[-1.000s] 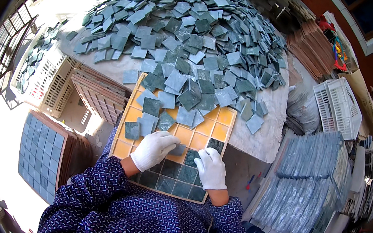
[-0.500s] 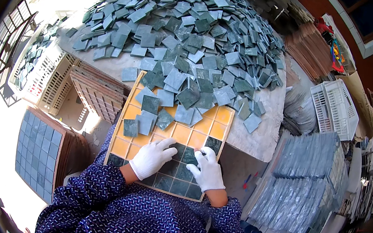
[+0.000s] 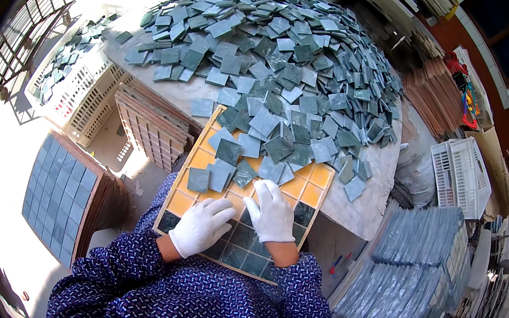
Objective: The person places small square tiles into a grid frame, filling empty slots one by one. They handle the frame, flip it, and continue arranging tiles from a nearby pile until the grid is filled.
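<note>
1. Left hand (image 3: 202, 225): white glove, fingers spread and flat on the grid tray (image 3: 187, 205), gripping nothing. It rests where filled green squares meet bare orange cells, likely to press tiles level.
2. Right hand (image 3: 272, 211): white glove, fingers loosely together, palm down on the tray just right of the left hand, fingertips toward the loose tiles (image 3: 237, 157). No tile can be seen clamped in it.
3. Grid tray: orange, tilted against the table (image 3: 364, 205) edge with its near end at the person's lap, so tiles can slide down from the heap. Near rows hold dark green tiles; middle cells are bare.
4. Tile heap (image 3: 269, 45): grey-green squares piled across the table, spilling onto the tray's far end.
5. Surroundings: filled board (image 3: 57, 194) at left, white crates (image 3: 86, 95), stacked sheets (image 3: 413, 270) at right.
6. Unclear: the gloves cover the tray cells beneath them; the picture's rim is dark and bent.
</note>
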A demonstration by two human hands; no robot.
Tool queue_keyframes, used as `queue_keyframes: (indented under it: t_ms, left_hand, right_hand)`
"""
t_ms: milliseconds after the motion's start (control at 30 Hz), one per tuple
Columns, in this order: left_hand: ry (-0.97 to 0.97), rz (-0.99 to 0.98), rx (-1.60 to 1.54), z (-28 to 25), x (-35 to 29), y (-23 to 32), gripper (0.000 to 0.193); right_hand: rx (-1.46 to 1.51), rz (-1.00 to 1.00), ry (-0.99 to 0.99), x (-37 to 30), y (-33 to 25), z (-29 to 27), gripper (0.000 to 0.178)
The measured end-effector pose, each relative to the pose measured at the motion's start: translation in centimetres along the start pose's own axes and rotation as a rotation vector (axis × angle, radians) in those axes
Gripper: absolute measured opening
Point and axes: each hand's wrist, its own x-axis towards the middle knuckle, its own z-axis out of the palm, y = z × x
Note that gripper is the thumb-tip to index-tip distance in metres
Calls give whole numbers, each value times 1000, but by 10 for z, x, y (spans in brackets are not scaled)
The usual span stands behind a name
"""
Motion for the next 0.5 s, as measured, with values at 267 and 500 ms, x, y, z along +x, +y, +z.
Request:
queue_keyframes:
  t_ms: [267,500]
  left_hand:
    - [94,-208,269,-36,2,-60,62]
    - [16,-95,145,-47,1,-70,55]
  right_hand:
    - [-189,119,-166,38,-4,13,63]
    - [141,145,-212,-12,-16,-8,60]
